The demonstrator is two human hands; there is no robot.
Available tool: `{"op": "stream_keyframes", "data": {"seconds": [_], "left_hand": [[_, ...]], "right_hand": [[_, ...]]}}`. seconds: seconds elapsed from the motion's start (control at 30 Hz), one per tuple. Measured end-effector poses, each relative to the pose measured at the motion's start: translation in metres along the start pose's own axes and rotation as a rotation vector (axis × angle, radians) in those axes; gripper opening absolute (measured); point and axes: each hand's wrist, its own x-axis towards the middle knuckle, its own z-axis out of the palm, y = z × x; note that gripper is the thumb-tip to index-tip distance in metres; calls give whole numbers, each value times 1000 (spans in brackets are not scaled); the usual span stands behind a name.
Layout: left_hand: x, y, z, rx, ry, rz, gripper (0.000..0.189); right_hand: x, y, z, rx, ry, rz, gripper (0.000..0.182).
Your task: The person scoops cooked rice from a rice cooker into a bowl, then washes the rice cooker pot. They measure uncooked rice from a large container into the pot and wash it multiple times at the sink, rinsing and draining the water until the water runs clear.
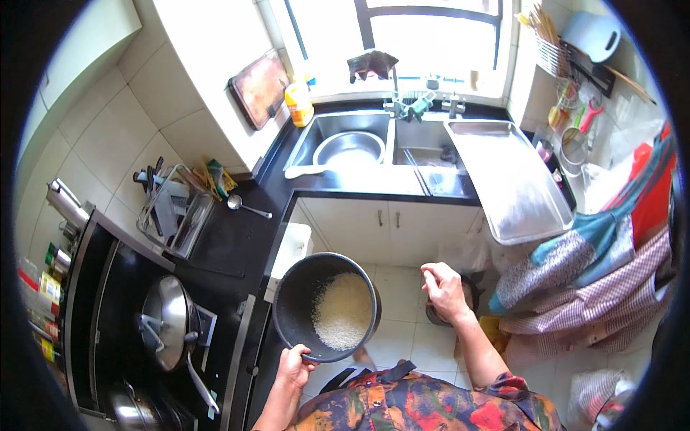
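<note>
My left hand (296, 365) grips the near rim of a dark inner pot (294, 301). Uncooked white rice (345, 318) covers part of the pot's bottom, heaped toward its right side. The pot is held in the air in front of my body, tilted so that its inside faces me. To the right, my right hand (444, 288) hangs over the floor with its fingers curled in, and nothing shows in it. Below that hand stands a dark round container (471, 293), partly hidden by the hand and wrist.
A double sink (392, 141) holds a metal basin (350, 151); a large metal tray (512, 183) lies across its right side. A lidded wok (170, 323) sits on the stove at left. A ladle (248, 206) rests on the black counter (232, 242). Aprons (587, 280) hang at right.
</note>
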Motion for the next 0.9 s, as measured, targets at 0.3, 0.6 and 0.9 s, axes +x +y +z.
{"op": "stream_keyframes", "data": {"seconds": [0.3, 0.6, 0.9], "left_hand": [[122, 177, 100, -111, -69, 155, 5], [232, 332, 190, 36, -82, 231, 6], [285, 430, 304, 171, 71, 238, 10]], "right_hand": [[239, 100, 29, -664, 177, -31, 18], [415, 209, 41, -962, -60, 260, 39], [482, 190, 0, -676, -42, 195, 30]]}}
